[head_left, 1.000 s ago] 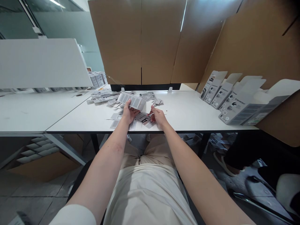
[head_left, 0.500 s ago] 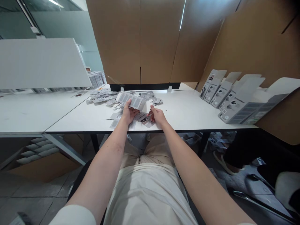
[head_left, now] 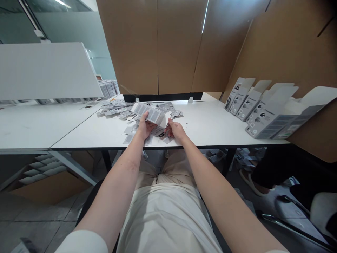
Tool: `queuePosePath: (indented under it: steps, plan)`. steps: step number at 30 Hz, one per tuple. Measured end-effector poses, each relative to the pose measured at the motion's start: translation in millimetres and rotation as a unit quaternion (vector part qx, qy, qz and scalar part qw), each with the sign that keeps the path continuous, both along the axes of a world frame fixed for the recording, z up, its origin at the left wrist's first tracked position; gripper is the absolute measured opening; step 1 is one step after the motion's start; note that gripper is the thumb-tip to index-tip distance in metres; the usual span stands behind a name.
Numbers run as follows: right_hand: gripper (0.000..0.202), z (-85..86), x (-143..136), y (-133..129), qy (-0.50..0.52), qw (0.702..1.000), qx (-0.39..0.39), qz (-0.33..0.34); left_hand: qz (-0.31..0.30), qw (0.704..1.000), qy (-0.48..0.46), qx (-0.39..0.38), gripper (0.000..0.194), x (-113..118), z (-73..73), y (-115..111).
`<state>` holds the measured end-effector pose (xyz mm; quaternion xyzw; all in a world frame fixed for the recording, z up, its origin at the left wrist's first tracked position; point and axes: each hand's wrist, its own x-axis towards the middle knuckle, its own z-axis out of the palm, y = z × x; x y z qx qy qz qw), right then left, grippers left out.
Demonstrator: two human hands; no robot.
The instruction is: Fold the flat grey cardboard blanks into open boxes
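Note:
A small white and grey printed carton (head_left: 153,114) is held up over the table, its white end flaps pointing right. My left hand (head_left: 145,127) is wrapped round its lower side, thumb on the printed face. My right hand (head_left: 176,130) pinches the white flap at the carton's right end. Beneath and behind both hands lies a loose pile of flat printed cartons (head_left: 116,108), some reaching close to the table's front edge.
Several opened cartons (head_left: 271,121) stand in a row at the right of the white table (head_left: 210,131). Cardboard panels (head_left: 179,45) rise behind and at the right. Below left is a box of cartons (head_left: 50,186); a person's foot (head_left: 254,182) shows below right.
The held carton has shifted very slightly to the right, and its end flap is tilted a little differently. My right hand has moved slightly left with the flap.

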<state>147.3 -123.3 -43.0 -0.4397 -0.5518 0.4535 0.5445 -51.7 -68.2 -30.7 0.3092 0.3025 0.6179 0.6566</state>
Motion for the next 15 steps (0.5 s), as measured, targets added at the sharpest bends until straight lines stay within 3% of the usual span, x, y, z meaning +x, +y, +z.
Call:
queuePosePath:
  steps: [15]
  plan:
    - [0.078,0.5,3.0,-2.4,-0.063,0.998,-0.01,-0.02,-0.002,1.0,-0.004,0.006,0.041,-1.4,-3.1,4.6]
